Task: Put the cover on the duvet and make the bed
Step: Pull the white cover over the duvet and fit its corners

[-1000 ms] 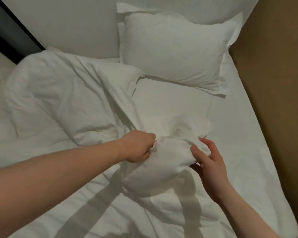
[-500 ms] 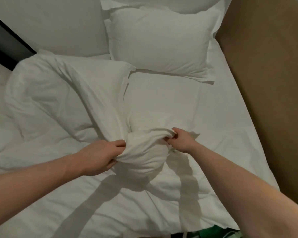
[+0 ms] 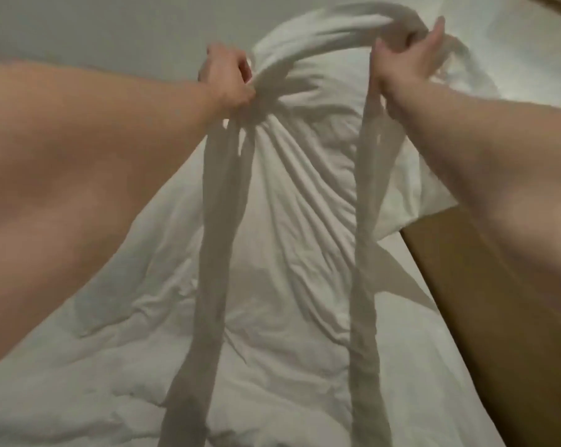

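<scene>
Now I have the white duvet [image 3: 292, 195] lifted up in front of me, bunched into a tight ridge of folds at the top and fanning out in long creases down to the bed [image 3: 79, 366], where its lower part lies crumpled. My left hand [image 3: 227, 79] is clenched round a gathered knot of the fabric, and my right hand [image 3: 408, 62] grips another bunch of it, thumb up; the cloth arches between the two hands. Two long narrow bands [image 3: 366, 285] of cloth trail straight down, one from below each hand, toward the bottom edge of the view. A brown panel [image 3: 498, 317] runs along the right side of the bed.

Half a second ago both hands were low over the mattress, pinching a small mound of the fabric. Since then I have raised them high, and the cloth now hides the pillow that was in view then.
</scene>
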Motion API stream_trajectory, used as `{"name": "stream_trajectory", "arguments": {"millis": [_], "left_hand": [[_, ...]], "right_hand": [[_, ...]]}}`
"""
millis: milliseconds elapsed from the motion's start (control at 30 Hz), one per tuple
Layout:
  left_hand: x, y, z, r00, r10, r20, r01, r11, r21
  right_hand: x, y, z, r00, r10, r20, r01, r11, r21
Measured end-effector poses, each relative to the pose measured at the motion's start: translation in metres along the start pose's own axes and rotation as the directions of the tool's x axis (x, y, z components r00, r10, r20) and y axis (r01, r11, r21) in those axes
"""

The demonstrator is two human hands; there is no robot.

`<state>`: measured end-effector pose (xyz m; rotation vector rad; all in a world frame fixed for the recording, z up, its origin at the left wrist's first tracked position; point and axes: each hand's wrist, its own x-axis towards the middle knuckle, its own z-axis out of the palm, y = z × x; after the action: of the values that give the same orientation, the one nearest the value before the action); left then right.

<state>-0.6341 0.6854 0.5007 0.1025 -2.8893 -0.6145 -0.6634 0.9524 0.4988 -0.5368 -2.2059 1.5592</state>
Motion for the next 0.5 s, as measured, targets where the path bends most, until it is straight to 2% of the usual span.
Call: {"name": "stream_trajectory", "arguments": {"millis": [33, 100, 167, 267, 367, 433, 500], "left_hand": [[0.006, 0.006, 0.001, 0.999, 0.01, 0.034, -0.009, 1.0, -0.026], [-0.002, 0.01, 0.017, 0.992, 0.052, 0.111, -0.05, 0.998, -0.027], [-0.026, 0.002, 0.053, 0.983, 0.096, 0.153, -0.096, 0.995, -0.007], [-0.086, -0.019, 0.119, 0.936, 0.1, 0.338, -0.109, 0.994, 0.008], [-0.162, -0.036, 0.179, 0.825, 0.074, 0.56, -0.137, 0.988, 0.071], [-0.21, -0.041, 0.213, 0.752, 0.056, 0.657, -0.138, 0.988, 0.073], [-0.251, -0.046, 0.246, 0.691, 0.042, 0.722, -0.141, 0.987, 0.078]], "right_hand": [[0.005, -0.004, 0.008, 0.992, -0.057, 0.114, 0.064, 0.996, -0.055], [-0.005, 0.011, 0.018, 0.93, -0.208, 0.305, 0.256, 0.958, -0.129], [-0.03, 0.055, 0.015, 0.872, -0.24, 0.426, 0.33, 0.932, -0.151], [-0.083, 0.167, -0.003, 0.841, -0.096, 0.533, 0.27, 0.927, -0.259], [-0.152, 0.293, -0.048, 0.827, 0.138, 0.545, 0.159, 0.872, -0.462], [-0.196, 0.367, -0.092, 0.807, 0.291, 0.514, 0.096, 0.794, -0.6], [-0.234, 0.429, -0.137, 0.774, 0.482, 0.411, -0.01, 0.658, -0.753]]}}
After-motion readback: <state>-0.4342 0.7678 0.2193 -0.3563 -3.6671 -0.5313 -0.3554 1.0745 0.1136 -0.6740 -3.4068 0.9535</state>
